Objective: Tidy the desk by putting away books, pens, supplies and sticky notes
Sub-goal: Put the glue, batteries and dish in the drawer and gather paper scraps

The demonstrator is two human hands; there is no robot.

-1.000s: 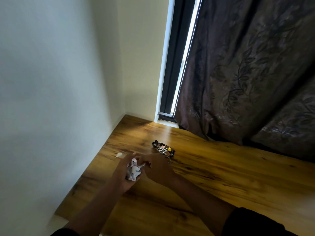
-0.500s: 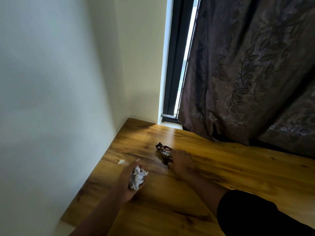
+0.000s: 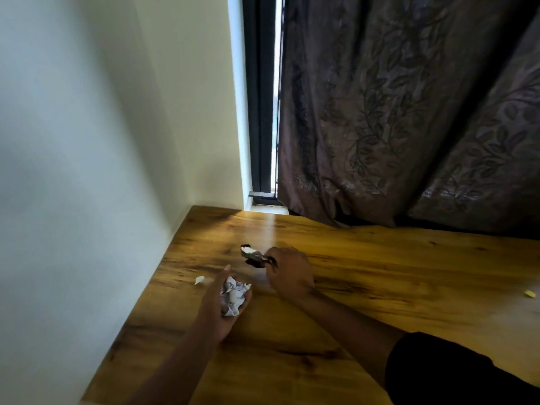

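Two forearms are visible, both bare from wrist to elbow. The right arm's black sleeve [image 3: 444,372] ends at the elbow. Left hand [image 3: 217,309] and right hand [image 3: 289,273] are ungloved, without rings or watch.

Left of the left grip [image 3: 217,305] the pale plaster wall [image 3: 73,200] closes in, a small white paper scrap [image 3: 200,280] between. Beyond the right grip [image 3: 287,273], a dark leaf-patterned curtain [image 3: 409,112] possibly brushes the wooden bench [image 3: 380,273]; rightward lies open board.
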